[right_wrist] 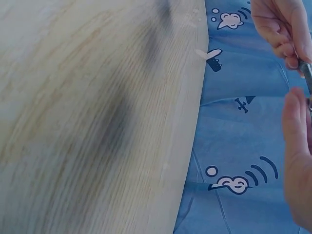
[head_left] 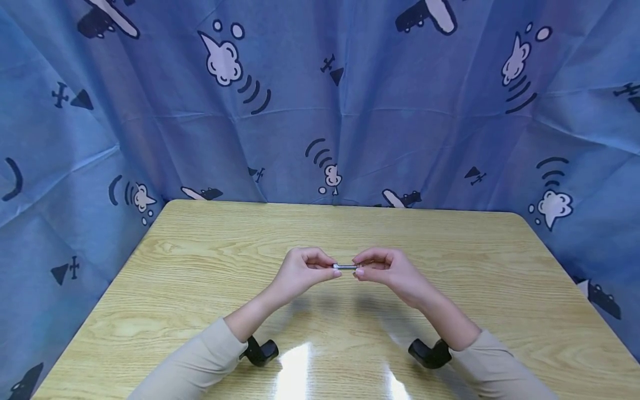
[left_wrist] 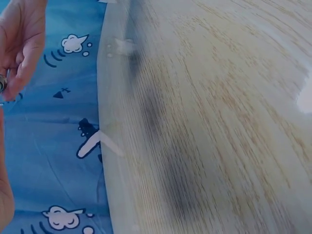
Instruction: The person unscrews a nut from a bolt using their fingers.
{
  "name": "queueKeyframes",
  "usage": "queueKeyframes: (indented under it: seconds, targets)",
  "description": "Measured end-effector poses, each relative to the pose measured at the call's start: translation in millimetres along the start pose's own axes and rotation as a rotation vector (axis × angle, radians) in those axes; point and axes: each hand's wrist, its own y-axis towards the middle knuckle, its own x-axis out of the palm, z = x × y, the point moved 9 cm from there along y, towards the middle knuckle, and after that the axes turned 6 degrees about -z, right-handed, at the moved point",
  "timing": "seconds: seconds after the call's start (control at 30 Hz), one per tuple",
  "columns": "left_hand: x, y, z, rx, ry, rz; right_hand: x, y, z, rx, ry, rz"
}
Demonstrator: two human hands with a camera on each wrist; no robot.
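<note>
A short grey metal bolt (head_left: 346, 267) is held level above the table between both hands. My left hand (head_left: 306, 272) pinches its wider left end between thumb and fingers. At the other end, my right hand (head_left: 387, 272) pinches with thumb and fingertips around the tip. In the right wrist view, the bolt shaft (right_wrist: 305, 71) runs between the two hands, partly cut off by the frame edge. A round metal end (left_wrist: 2, 84) shows at the right hand's fingertips in the left wrist view. Whether a separate nut sits there cannot be told.
The wood-grain table (head_left: 240, 239) spreads under both hands, with their shadows on it. A blue patterned curtain (head_left: 300, 83) hangs behind and along the sides. Black wrist-camera mounts (head_left: 262, 353) stick out under both forearms. Bright reflections lie on the near tabletop.
</note>
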Motion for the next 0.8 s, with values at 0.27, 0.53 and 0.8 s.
queueKeyframes:
  seconds: [0.27, 0.53, 0.8]
  targets:
    - [0.0, -0.5, 2.3, 0.000, -0.001, 0.005, 0.6, 0.9, -0.2, 0.011, -0.033, -0.006]
    - [-0.7, -0.3, 1.3, -0.005, 0.003, 0.007, -2.1, -1.0, -1.1, -0.013, -0.020, -0.001]
    - [-1.7, -0.8, 1.0, -0.017, 0.005, 0.009, -1.1, -0.3, -2.5, -0.020, -0.039, 0.006]
